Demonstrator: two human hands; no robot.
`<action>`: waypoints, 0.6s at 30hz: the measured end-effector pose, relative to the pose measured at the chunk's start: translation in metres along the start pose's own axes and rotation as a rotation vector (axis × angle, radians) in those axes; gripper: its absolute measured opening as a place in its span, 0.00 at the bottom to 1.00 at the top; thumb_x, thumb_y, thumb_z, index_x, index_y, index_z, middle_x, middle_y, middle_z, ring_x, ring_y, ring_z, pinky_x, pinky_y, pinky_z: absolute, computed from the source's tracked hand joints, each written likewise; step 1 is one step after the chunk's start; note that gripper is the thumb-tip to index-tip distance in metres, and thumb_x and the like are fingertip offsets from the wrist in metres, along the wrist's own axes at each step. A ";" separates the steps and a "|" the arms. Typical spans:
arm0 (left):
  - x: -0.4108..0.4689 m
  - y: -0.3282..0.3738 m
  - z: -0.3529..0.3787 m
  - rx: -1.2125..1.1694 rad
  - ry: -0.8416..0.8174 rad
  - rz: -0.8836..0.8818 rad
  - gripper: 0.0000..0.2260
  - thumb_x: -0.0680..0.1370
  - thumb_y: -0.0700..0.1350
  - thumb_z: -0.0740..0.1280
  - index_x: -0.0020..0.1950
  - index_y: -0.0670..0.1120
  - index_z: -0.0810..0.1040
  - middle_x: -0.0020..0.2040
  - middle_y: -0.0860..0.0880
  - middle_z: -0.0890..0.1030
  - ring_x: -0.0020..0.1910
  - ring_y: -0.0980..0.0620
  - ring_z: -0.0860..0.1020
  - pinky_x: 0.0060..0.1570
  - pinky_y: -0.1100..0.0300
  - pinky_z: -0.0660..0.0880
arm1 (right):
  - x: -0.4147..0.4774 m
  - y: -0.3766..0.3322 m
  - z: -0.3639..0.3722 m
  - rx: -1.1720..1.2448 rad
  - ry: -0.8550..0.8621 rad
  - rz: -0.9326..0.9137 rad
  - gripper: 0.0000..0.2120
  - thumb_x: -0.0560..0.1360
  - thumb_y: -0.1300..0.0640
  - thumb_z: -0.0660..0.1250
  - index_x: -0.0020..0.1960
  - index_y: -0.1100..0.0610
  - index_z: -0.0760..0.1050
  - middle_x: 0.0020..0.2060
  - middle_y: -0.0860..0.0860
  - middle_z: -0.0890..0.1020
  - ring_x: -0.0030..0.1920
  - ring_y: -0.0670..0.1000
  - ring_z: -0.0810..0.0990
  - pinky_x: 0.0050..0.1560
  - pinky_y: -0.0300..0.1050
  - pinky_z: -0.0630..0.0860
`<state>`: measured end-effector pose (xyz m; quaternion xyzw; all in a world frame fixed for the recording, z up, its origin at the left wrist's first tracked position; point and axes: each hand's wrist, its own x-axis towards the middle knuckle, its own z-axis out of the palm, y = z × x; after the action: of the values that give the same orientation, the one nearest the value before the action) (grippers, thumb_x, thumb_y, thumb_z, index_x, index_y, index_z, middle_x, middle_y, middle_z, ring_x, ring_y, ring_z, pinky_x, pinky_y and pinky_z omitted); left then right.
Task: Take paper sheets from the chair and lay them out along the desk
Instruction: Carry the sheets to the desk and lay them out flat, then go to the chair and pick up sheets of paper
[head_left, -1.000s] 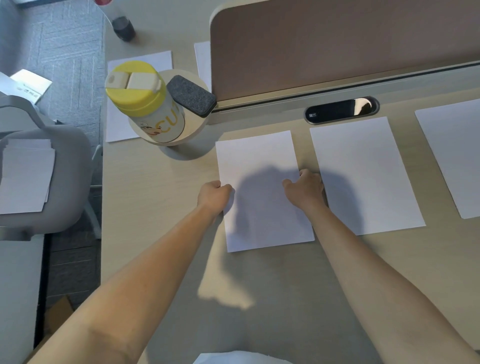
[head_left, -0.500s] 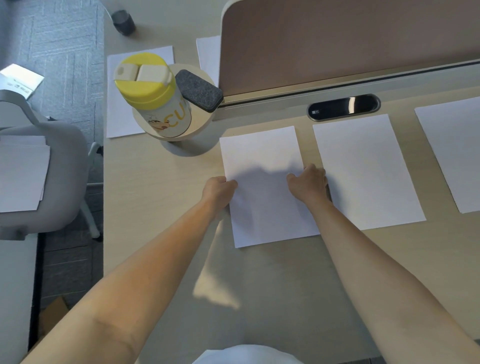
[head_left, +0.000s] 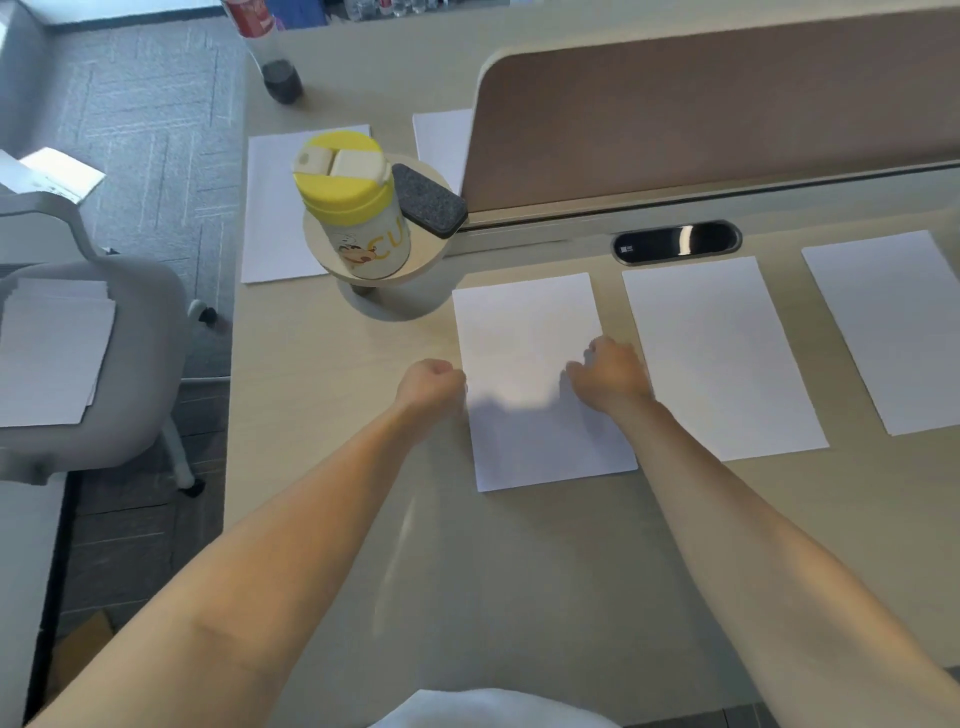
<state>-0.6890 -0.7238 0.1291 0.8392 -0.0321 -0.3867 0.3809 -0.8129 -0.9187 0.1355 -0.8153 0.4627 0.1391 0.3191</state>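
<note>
A white paper sheet (head_left: 524, 364) lies flat on the beige desk (head_left: 332, 467), left of two more laid sheets (head_left: 727, 353) (head_left: 893, 327). My left hand (head_left: 431, 384) is curled at the sheet's left edge and pinches it. My right hand (head_left: 610, 374) sits over the right edge with bent fingers holding that edge. On the grey chair (head_left: 140, 364) at the left rests a stack of white sheets (head_left: 47, 353). Two further sheets (head_left: 275, 208) (head_left: 441, 145) lie at the desk's far left.
A yellow-lidded bottle (head_left: 353, 208) and a dark grey eraser (head_left: 428, 200) stand on a small round stand (head_left: 431, 260) just behind the sheet. A brown divider panel (head_left: 701, 114) runs along the back. A dark cup (head_left: 283, 80) sits far back.
Both hands stay at the sheet's two edges and the sheet has settled flat beside its neighbour. My head has tilted up, so more of the desk's far end shows.
</note>
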 end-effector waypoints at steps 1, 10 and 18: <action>-0.008 -0.004 -0.008 0.024 -0.007 0.036 0.07 0.73 0.39 0.63 0.36 0.46 0.74 0.33 0.47 0.73 0.33 0.49 0.70 0.32 0.61 0.65 | -0.012 -0.006 -0.003 -0.012 -0.032 -0.070 0.22 0.79 0.48 0.62 0.69 0.58 0.70 0.67 0.55 0.73 0.63 0.57 0.75 0.56 0.48 0.73; -0.127 -0.082 -0.132 0.358 0.092 0.154 0.10 0.79 0.43 0.63 0.53 0.44 0.83 0.48 0.48 0.83 0.46 0.51 0.78 0.42 0.63 0.70 | -0.142 -0.104 0.017 -0.492 -0.175 -0.541 0.21 0.80 0.46 0.61 0.69 0.53 0.72 0.64 0.53 0.77 0.61 0.57 0.76 0.60 0.52 0.75; -0.220 -0.210 -0.275 0.424 0.212 0.112 0.08 0.80 0.47 0.61 0.52 0.53 0.80 0.48 0.53 0.79 0.48 0.51 0.76 0.46 0.59 0.70 | -0.247 -0.229 0.121 -0.632 -0.155 -0.768 0.21 0.80 0.46 0.61 0.69 0.53 0.73 0.64 0.55 0.78 0.64 0.59 0.75 0.61 0.52 0.74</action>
<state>-0.7078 -0.3294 0.2402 0.9333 -0.1188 -0.2594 0.2181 -0.7429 -0.5913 0.2629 -0.9708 0.0393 0.2051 0.1184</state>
